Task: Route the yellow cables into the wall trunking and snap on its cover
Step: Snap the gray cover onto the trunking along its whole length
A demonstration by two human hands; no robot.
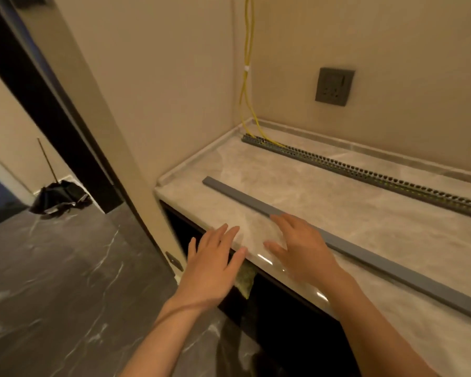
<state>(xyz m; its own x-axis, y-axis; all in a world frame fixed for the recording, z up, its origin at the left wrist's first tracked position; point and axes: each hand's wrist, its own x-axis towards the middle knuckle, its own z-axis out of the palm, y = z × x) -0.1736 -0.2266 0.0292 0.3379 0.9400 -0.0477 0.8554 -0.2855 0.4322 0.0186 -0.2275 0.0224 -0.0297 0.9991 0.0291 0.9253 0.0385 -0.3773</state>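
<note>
Two yellow cables (247,77) hang down the wall corner, held together by a white tie, and run into the left end of a slotted grey trunking (365,171) that lies along the back of the marble counter. The flat grey cover strip (256,204) lies loose on the counter, diagonal, nearer the front. My right hand (303,250) hovers open over the counter's front edge, its fingertips just short of the cover. My left hand (215,263) is open too, fingers spread, at the counter's front left edge. Neither hand holds anything.
The marble counter (337,213) sits in a beige alcove over a dark cabinet. A dark wall socket (335,86) is on the back wall right of the cables. A folded black umbrella (59,197) lies on the dark floor at far left, beyond a black door frame.
</note>
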